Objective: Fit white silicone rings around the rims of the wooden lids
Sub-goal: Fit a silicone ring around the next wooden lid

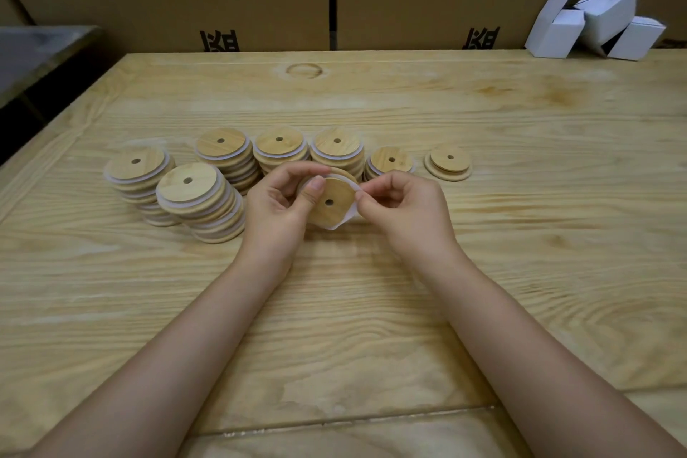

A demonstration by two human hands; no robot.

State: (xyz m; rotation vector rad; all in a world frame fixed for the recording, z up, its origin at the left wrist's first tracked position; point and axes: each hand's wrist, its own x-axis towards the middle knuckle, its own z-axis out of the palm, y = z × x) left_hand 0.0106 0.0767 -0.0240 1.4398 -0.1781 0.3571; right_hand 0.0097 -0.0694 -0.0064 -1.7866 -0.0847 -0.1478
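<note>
Fingers (314, 191) of the left hand (277, 204) clasp the lid (334, 216) over the counter's (371, 309) middle, the right hand (405, 212) pinching the ring (348, 219) at the lid's right rim.

— Which lid is being ringed?
— A round wooden lid (331, 203), centre hole, held tilted by the left hand (277, 203); the right hand (405, 208) pinches its white ring (347, 220), only partly on.
— The rest?
— Six ringed stacks (187, 180) behind and left; a low bare pile (448, 164) far right.
</note>
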